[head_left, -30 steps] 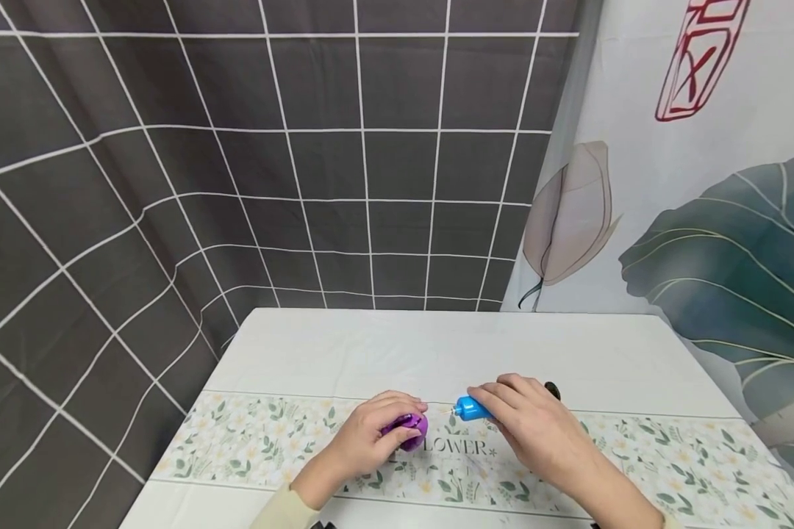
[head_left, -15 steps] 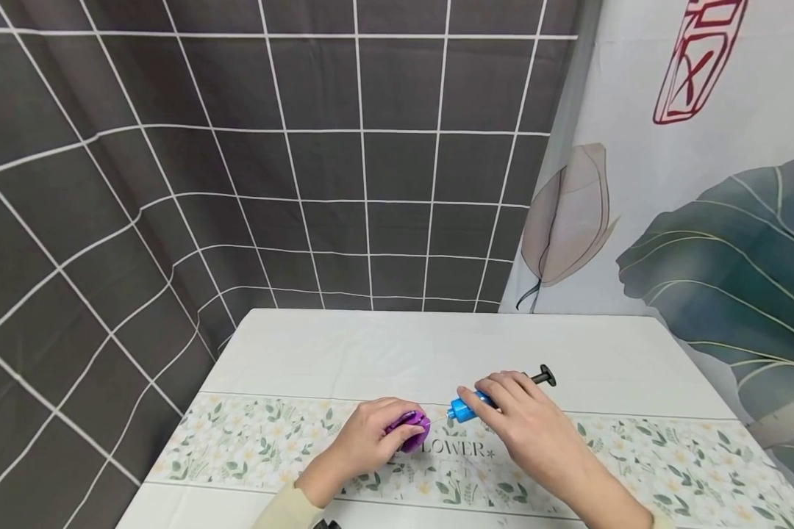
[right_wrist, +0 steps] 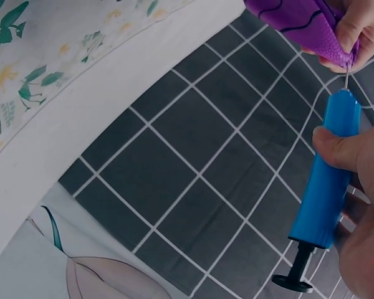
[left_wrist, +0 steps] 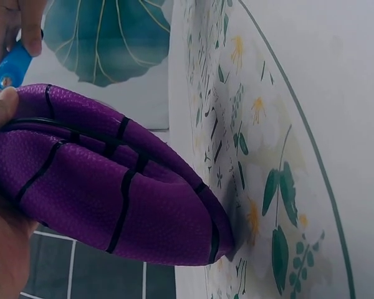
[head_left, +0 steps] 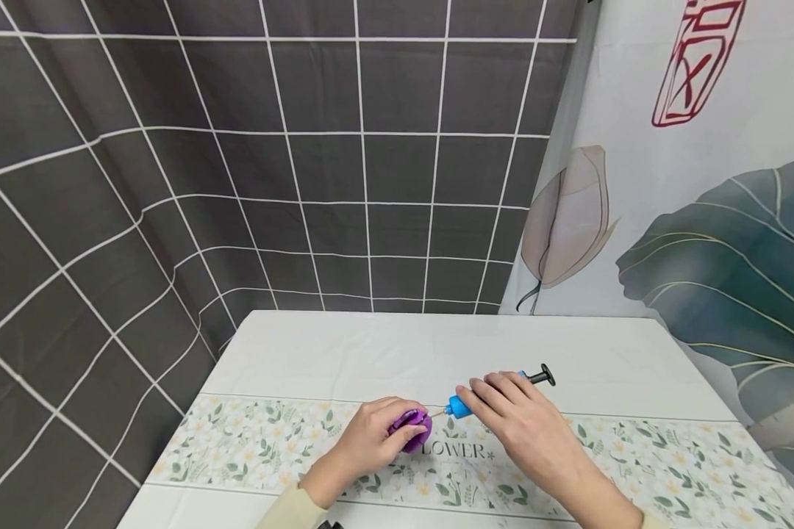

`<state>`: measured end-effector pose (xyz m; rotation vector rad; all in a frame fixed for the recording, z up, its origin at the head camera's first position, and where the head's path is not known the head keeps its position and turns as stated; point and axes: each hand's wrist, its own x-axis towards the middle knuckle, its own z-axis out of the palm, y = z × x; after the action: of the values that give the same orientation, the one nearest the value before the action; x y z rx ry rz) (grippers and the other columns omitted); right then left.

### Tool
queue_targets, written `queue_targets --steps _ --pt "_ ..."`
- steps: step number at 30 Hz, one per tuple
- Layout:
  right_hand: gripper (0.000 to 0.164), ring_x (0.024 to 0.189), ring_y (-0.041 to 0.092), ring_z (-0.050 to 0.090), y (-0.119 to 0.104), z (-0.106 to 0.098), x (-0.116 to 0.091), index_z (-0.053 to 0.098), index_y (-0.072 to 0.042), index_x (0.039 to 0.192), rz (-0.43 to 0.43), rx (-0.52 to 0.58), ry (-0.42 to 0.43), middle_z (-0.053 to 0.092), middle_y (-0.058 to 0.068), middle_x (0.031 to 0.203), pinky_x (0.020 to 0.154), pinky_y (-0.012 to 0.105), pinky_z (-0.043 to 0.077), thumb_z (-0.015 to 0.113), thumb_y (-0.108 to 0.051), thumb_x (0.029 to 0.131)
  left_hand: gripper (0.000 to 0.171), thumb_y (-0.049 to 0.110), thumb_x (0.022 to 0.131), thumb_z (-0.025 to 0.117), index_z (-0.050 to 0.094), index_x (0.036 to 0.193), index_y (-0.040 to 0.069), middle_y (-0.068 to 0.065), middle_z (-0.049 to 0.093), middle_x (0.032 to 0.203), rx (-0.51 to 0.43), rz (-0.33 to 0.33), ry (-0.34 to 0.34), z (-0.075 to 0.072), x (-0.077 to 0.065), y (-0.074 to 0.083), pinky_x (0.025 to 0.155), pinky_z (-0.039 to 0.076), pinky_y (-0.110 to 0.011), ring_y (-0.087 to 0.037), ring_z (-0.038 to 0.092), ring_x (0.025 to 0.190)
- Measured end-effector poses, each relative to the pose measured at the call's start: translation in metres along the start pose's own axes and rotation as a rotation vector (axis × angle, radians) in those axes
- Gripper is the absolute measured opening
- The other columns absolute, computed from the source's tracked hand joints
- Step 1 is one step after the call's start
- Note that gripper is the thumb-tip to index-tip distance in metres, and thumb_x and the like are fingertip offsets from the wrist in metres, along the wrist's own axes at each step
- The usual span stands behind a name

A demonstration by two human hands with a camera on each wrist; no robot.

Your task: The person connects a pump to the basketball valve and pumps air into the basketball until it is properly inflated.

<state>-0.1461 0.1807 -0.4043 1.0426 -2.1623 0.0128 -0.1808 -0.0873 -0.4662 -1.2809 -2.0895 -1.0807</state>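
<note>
A deflated purple ball (left_wrist: 93,193) with black lines, folded in on itself, is pinched by my left hand (head_left: 373,433) near its edge. My right hand (head_left: 526,419) grips a blue hand pump (right_wrist: 333,180), its fingers and thumb wrapped round the barrel. The pump's black handle (right_wrist: 293,280) sticks out at the back, with some of the rod showing. In the right wrist view a thin metal needle (right_wrist: 346,80) bridges the pump's tip and the ball's edge. How deep the needle sits in the ball is hidden.
Both hands are above a white table (head_left: 437,345) covered with a floral-printed cloth strip (head_left: 251,441). Behind it hangs a dark curtain (head_left: 397,169) with a white grid. A leaf-printed sheet (head_left: 675,191) hangs at the right.
The right hand has shifted slightly left and brought the pump's needle against the ball. The pump's black handle shows more than a second ago. The left hand has barely moved.
</note>
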Motion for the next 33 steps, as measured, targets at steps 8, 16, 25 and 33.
queue_targets --steps 8,16,25,33 --pt "0.056 0.104 0.027 0.063 -0.003 0.002 0.001 0.070 -0.011 0.125 0.002 -0.028 0.044 0.071 0.006 0.114 0.095 0.042 0.052 0.016 -0.004 0.110 0.016 0.013 0.095 0.071 0.069 0.110 0.009 -0.002 0.075 0.100 0.003 -0.014 0.003 0.001 0.002 0.002 0.085 0.058 -0.020 -0.012 0.072 0.093" --pt "0.052 0.101 0.030 0.062 -0.007 -0.001 0.005 0.072 -0.011 0.120 -0.004 -0.054 0.084 0.069 0.007 0.111 0.092 0.044 0.052 0.021 -0.006 0.111 0.018 0.012 0.093 0.073 0.069 0.110 0.006 -0.004 0.074 0.099 0.009 -0.022 0.011 0.005 0.001 0.001 0.085 0.058 -0.021 -0.013 0.072 0.092" --pt "0.043 0.092 0.029 0.061 -0.016 -0.004 0.015 0.073 -0.008 0.114 -0.037 -0.121 0.154 0.066 0.007 0.103 0.084 0.041 0.053 0.032 -0.002 0.107 0.021 0.014 0.090 0.076 0.070 0.109 0.008 -0.004 0.074 0.101 0.021 -0.101 0.024 0.004 0.001 0.003 0.086 0.059 -0.022 -0.015 0.072 0.094" --pt "0.046 0.095 0.028 0.059 -0.019 -0.008 0.018 0.074 -0.009 0.114 -0.020 -0.143 0.112 0.065 0.006 0.103 0.085 0.040 0.051 0.029 -0.003 0.108 0.021 0.014 0.090 0.076 0.070 0.110 0.008 -0.004 0.074 0.101 0.028 -0.104 0.016 0.004 0.002 0.004 0.086 0.059 -0.023 -0.015 0.072 0.094"
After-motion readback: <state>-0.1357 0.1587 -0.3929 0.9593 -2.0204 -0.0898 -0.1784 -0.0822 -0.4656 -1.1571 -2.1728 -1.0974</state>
